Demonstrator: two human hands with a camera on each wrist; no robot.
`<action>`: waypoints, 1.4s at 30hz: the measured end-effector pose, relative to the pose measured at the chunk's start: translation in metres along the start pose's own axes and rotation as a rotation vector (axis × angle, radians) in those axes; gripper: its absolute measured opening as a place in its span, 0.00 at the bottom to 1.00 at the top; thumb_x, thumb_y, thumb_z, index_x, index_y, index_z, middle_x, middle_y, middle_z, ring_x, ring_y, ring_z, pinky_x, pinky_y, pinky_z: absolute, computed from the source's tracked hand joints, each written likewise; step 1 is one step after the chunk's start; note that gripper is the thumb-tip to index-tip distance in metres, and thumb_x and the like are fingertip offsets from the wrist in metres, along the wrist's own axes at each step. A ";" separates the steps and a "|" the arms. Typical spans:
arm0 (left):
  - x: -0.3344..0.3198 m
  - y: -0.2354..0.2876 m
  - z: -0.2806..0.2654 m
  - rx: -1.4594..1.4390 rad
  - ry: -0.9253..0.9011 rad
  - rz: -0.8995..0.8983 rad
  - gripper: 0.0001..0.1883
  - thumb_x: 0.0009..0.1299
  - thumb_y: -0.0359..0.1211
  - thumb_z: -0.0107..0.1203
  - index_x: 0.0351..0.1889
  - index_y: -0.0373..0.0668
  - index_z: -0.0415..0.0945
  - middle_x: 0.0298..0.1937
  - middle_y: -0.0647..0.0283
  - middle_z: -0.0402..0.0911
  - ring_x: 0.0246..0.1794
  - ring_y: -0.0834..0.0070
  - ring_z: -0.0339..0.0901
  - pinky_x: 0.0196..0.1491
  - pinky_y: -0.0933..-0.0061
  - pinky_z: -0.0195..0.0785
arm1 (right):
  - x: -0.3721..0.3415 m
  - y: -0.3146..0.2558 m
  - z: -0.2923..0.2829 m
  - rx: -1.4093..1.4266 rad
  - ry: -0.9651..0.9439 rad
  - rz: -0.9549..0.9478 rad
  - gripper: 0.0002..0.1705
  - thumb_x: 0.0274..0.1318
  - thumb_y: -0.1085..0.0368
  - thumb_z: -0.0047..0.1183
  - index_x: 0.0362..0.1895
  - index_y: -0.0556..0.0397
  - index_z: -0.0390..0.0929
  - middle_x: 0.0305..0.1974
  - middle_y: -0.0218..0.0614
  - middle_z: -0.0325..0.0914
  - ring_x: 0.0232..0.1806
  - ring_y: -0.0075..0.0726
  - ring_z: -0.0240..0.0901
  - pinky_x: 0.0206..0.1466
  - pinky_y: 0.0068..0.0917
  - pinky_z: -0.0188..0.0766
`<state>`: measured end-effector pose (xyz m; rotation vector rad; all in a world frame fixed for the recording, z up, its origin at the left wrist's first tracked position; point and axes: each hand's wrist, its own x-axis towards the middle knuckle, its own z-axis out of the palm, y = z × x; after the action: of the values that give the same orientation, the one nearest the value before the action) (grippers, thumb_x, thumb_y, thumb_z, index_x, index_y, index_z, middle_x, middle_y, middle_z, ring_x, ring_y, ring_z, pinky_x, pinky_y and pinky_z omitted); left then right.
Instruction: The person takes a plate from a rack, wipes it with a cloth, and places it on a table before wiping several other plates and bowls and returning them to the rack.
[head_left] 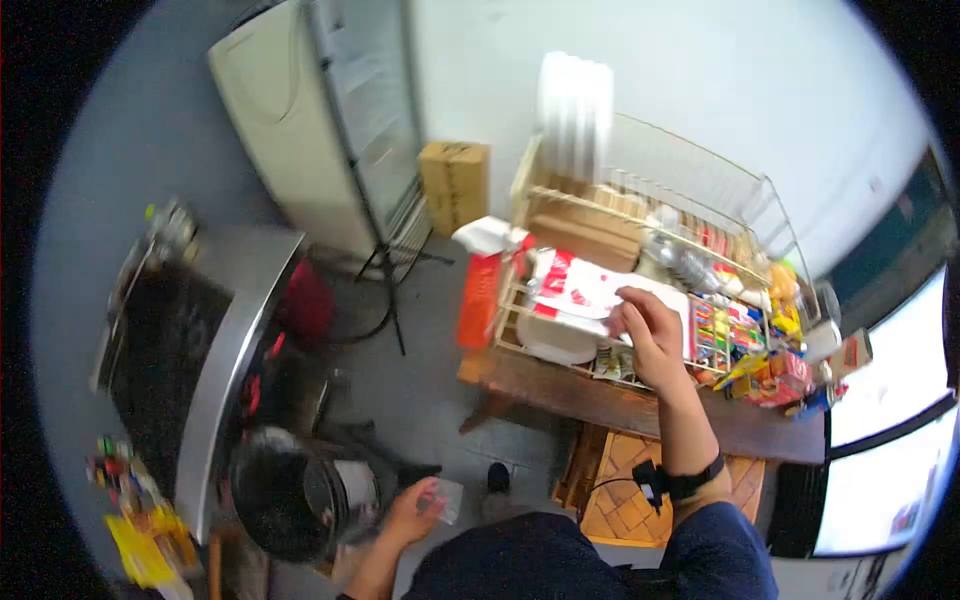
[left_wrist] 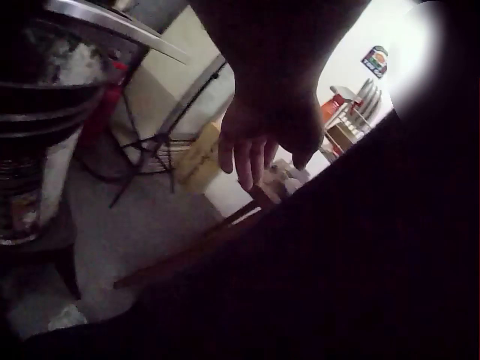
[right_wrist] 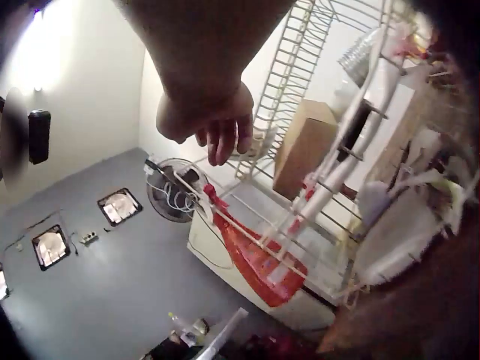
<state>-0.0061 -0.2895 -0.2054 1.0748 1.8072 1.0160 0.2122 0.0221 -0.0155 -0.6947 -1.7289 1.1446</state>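
In the head view my right hand (head_left: 652, 338) is over a white-and-red package (head_left: 575, 285) on the wire rack; no held object shows. The right wrist view shows the same hand (right_wrist: 210, 124) with loosely bent fingers near the rack's wires (right_wrist: 289, 75). Low in the head view, my left hand (head_left: 410, 515) appears beside a clear plastic piece (head_left: 450, 502); whether they touch I cannot tell. Seen from the left wrist, that hand (left_wrist: 270, 135) is dark, its fingers extended and loose, with no clear grip on anything.
White plates (head_left: 575, 110) stand upright on the rack, and a red bag (head_left: 480, 300) hangs at its left end. A wooden bench (head_left: 600, 395) supports the rack. To the left are a black bucket (head_left: 285, 495), a tripod (head_left: 385, 250) and a cardboard box (head_left: 455, 190).
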 end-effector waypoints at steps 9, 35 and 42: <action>-0.212 -0.133 0.012 0.094 0.288 -0.492 0.25 0.58 0.47 0.50 0.45 0.38 0.67 0.26 0.55 0.75 0.28 0.67 0.72 0.32 0.70 0.65 | -0.157 0.059 0.071 -0.143 -0.446 0.320 0.11 0.52 0.66 0.44 0.39 0.58 0.68 0.22 0.30 0.68 0.21 0.21 0.65 0.22 0.18 0.64; -0.752 -0.299 0.190 -1.152 1.679 -1.044 0.25 0.54 0.43 0.55 0.43 0.33 0.66 0.28 0.58 0.74 0.20 0.75 0.70 0.22 0.75 0.63 | -0.499 0.123 0.471 -1.070 -2.060 0.271 0.14 0.45 0.55 0.46 0.32 0.51 0.74 0.26 0.39 0.73 0.26 0.34 0.68 0.31 0.30 0.66; -0.879 -0.333 0.161 -1.246 2.184 -1.219 0.21 0.53 0.40 0.57 0.37 0.33 0.68 0.23 0.61 0.72 0.19 0.76 0.68 0.21 0.76 0.64 | -0.610 0.107 0.689 -1.223 -2.265 -0.631 0.15 0.41 0.55 0.45 0.31 0.51 0.75 0.31 0.41 0.73 0.32 0.40 0.69 0.37 0.35 0.65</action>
<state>0.3360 -1.1642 -0.3728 -2.4340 1.4710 1.8395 -0.1612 -0.7078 -0.4473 1.3055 -3.9391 -0.3512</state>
